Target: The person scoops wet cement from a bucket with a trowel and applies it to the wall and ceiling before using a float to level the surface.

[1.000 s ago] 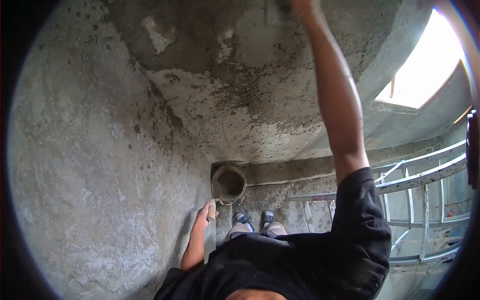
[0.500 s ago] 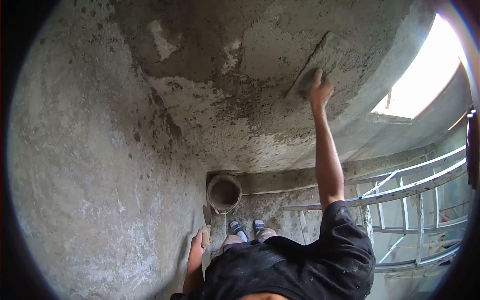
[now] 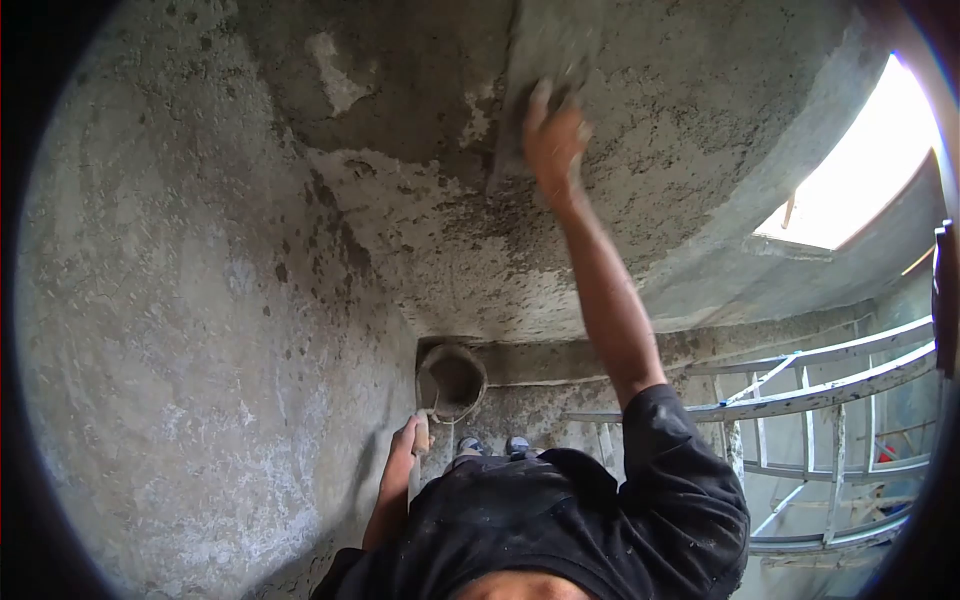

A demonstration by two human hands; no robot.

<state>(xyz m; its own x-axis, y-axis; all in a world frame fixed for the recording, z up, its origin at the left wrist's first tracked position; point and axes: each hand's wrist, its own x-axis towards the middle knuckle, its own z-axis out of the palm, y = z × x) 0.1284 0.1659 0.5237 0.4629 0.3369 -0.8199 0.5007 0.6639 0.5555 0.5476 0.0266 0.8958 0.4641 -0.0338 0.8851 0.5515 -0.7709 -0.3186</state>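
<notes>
At far left, the side wall (image 3: pixel 180 300) is mottled grey with pale blotches. Beside it, the left hand (image 3: pixel 404 438) is closed around the grip of a wooden-handled tool (image 3: pixel 421 436), apparently a trowel; its blade cannot be made out with certainty. Compared with half a second ago, this handle sits higher in view, its upper end now at the near edge of the bucket (image 3: pixel 481 385), which stands in the corner. The wearer's sandalled feet (image 3: pixel 517 446) are just right of it.

Toward the upper centre, the plastering float (image 3: pixel 560 45) lies over the facing wall (image 3: pixel 690 180), its upper end cut off by the frame. The right hand (image 3: pixel 556 145) has its fingers wrapped on the float's back, thumb extended; motion blur and the hand hide the handle. Float and hand have shifted left and upward since the previous view, leaving a coarse-textured area exposed to their right. Judgement: a sweeping stroke is under way. Firm contact along the whole float cannot be confirmed.

At right are a metal frame (image 3: pixel 830 388) and a bright opening (image 3: pixel 865 160)
</notes>
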